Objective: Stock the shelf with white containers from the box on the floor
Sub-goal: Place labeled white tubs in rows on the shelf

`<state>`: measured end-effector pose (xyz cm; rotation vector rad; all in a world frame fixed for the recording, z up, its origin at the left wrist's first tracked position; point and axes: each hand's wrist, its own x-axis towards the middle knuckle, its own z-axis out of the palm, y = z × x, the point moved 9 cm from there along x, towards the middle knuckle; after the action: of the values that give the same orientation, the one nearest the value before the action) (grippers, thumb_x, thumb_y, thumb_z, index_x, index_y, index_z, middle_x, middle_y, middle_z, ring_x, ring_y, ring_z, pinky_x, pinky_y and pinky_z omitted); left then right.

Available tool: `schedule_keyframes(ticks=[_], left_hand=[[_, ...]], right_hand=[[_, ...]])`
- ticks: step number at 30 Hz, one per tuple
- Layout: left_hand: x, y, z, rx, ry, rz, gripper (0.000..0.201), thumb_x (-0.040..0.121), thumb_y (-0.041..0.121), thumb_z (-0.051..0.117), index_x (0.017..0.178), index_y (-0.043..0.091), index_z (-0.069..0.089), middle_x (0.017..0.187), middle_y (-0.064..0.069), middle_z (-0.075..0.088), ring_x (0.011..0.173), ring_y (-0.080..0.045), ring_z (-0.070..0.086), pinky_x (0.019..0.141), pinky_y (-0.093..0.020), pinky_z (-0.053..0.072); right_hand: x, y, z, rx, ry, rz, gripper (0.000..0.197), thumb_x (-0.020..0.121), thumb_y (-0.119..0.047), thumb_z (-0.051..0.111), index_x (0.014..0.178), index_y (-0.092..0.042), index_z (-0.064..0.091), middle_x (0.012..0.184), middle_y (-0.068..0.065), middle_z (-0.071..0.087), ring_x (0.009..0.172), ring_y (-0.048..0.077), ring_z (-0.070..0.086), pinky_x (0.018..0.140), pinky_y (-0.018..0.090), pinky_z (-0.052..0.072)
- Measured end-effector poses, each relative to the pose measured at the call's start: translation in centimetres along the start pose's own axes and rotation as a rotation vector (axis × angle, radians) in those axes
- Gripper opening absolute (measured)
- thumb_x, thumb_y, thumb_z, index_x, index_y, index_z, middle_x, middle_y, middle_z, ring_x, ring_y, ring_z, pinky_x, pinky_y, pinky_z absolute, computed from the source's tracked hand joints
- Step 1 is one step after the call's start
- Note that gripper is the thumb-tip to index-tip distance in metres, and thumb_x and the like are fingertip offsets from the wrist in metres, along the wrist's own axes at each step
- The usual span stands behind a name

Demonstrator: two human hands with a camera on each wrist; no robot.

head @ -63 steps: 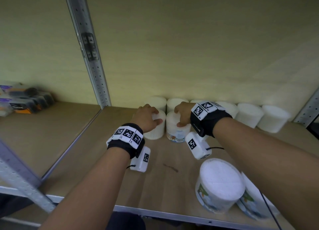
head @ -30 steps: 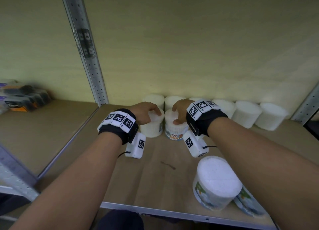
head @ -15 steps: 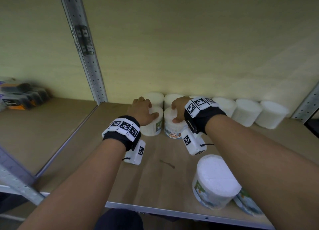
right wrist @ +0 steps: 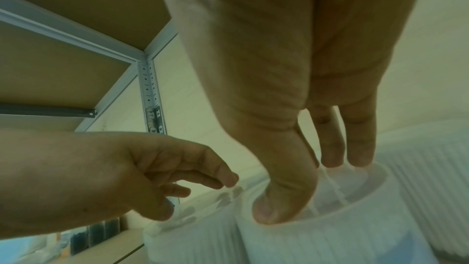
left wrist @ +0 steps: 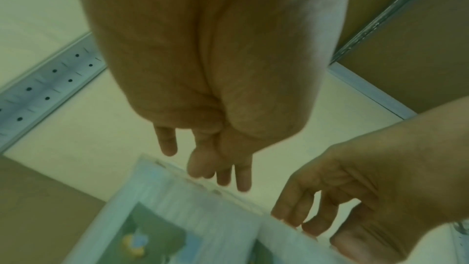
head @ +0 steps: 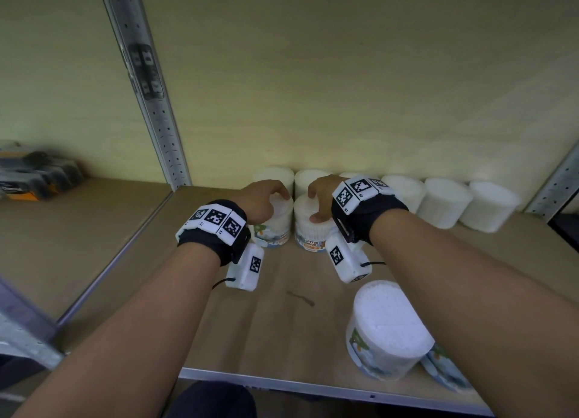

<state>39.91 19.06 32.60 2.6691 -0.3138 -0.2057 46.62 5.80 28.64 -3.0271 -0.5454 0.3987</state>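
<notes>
Two white containers stand side by side on the wooden shelf [head: 282,323], just in front of a back row of white containers [head: 445,202]. My left hand [head: 266,198] hovers over the left container [head: 275,226], and its straight fingers [left wrist: 220,172] touch the lid only lightly. My right hand [head: 316,198] arches over the right container [head: 310,232], labelled cotton buds. Its thumb [right wrist: 274,208] rests on the near rim of the lid [right wrist: 342,198], with its straight fingertips on the far part. The box on the floor is out of view.
A larger-looking white container [head: 388,330] stands near the shelf's front edge on the right, with another one [head: 445,370] partly hidden under my right forearm. A perforated metal post [head: 147,88] rises at the left. Dark boxes [head: 34,176] lie on the neighbouring shelf.
Both hands have slid the two containers back against the rear row. The left hand's grip has loosened, and its fingers now barely touch the lid.
</notes>
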Motion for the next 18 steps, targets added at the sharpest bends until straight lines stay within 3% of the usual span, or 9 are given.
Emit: schedule_keyframes(ticks=[2, 4, 7, 8, 9, 11, 13, 16, 18], left_hand=[[0.0, 0.0, -0.6, -0.035, 0.127, 0.001, 0.042, 0.086, -0.004, 0.044, 0.124, 0.012, 0.052, 0.135, -0.009, 0.045, 0.126, -0.027, 0.043, 0.089, -0.027, 0.037], [-0.1, -0.3, -1.3, 0.006, 0.275, -0.034, 0.031, 0.089, 0.015, 0.053, 0.120, 0.010, 0.054, 0.127, -0.012, 0.048, 0.121, -0.031, 0.044, 0.096, -0.035, 0.041], [-0.2, -1.1, -0.8, 0.143, 0.291, -0.147, 0.045, 0.089, 0.042, 0.055, 0.121, 0.011, 0.052, 0.126, -0.011, 0.047, 0.121, -0.031, 0.041, 0.100, -0.043, 0.040], [-0.1, -1.2, -0.5, 0.181, 0.276, -0.162, 0.048, 0.088, 0.047, 0.054, 0.121, 0.012, 0.052, 0.127, -0.010, 0.046, 0.121, -0.031, 0.041, 0.100, -0.043, 0.040], [-0.1, -1.2, -0.4, 0.203, 0.275, -0.161, 0.050, 0.088, 0.049, 0.054, 0.121, 0.012, 0.052, 0.127, -0.010, 0.046, 0.121, -0.030, 0.041, 0.100, -0.043, 0.039], [-0.1, -1.1, -0.3, 0.208, 0.270, -0.151, 0.051, 0.087, 0.049, 0.055, 0.122, 0.012, 0.052, 0.128, -0.010, 0.046, 0.122, -0.029, 0.041, 0.099, -0.043, 0.039], [0.1, -1.1, -0.2, 0.201, 0.243, -0.144, 0.049, 0.088, 0.047, 0.056, 0.122, 0.013, 0.051, 0.128, -0.010, 0.046, 0.122, -0.029, 0.041, 0.100, -0.043, 0.039], [0.2, -0.9, -0.1, 0.164, 0.168, -0.119, 0.045, 0.089, 0.039, 0.058, 0.126, 0.014, 0.051, 0.133, -0.010, 0.044, 0.126, -0.029, 0.040, 0.104, -0.044, 0.037], [0.1, -0.8, 0.0, 0.123, 0.096, -0.087, 0.043, 0.091, 0.027, 0.058, 0.131, 0.017, 0.049, 0.140, -0.008, 0.042, 0.130, -0.027, 0.039, 0.107, -0.041, 0.035]], right_hand=[[-1.2, -0.1, -0.9, -0.024, -0.020, 0.081, 0.060, 0.081, -0.046, 0.069, 0.121, -0.003, 0.061, 0.124, 0.014, 0.064, 0.108, 0.030, 0.063, 0.074, 0.014, 0.050], [-2.4, -0.1, -1.3, -0.003, -0.003, 0.117, 0.059, 0.080, -0.036, 0.073, 0.128, -0.005, 0.057, 0.128, 0.013, 0.059, 0.118, 0.031, 0.057, 0.087, 0.018, 0.048], [-1.7, -0.3, -0.5, 0.003, -0.037, 0.059, 0.070, 0.075, -0.053, 0.069, 0.119, 0.001, 0.062, 0.119, 0.017, 0.066, 0.106, 0.032, 0.064, 0.056, 0.001, 0.038], [-1.8, -0.1, -0.9, -0.007, 0.010, 0.064, 0.066, 0.078, -0.052, 0.069, 0.120, -0.001, 0.062, 0.121, 0.015, 0.066, 0.106, 0.029, 0.064, 0.054, 0.001, 0.037], [-2.0, 0.2, -1.3, -0.001, 0.035, 0.101, 0.060, 0.080, -0.045, 0.070, 0.124, -0.005, 0.060, 0.126, 0.011, 0.063, 0.111, 0.027, 0.062, 0.064, 0.002, 0.042], [-3.0, -0.3, -2.1, 0.063, 0.068, 0.104, 0.057, 0.082, -0.030, 0.073, 0.132, -0.009, 0.054, 0.134, 0.010, 0.055, 0.123, 0.029, 0.054, 0.093, 0.025, 0.047], [-4.2, -1.2, -2.9, 0.076, 0.111, 0.080, 0.058, 0.083, -0.026, 0.073, 0.134, -0.009, 0.052, 0.136, 0.012, 0.053, 0.126, 0.030, 0.052, 0.098, 0.033, 0.044], [-1.4, -0.1, -0.9, 0.074, 0.008, 0.064, 0.056, 0.084, -0.038, 0.068, 0.125, -0.001, 0.058, 0.128, 0.014, 0.061, 0.114, 0.030, 0.060, 0.073, 0.017, 0.051], [-0.6, 0.2, -0.3, 0.046, 0.003, 0.032, 0.060, 0.082, -0.048, 0.067, 0.118, -0.001, 0.062, 0.118, 0.016, 0.067, 0.104, 0.029, 0.065, 0.055, 0.012, 0.045]])
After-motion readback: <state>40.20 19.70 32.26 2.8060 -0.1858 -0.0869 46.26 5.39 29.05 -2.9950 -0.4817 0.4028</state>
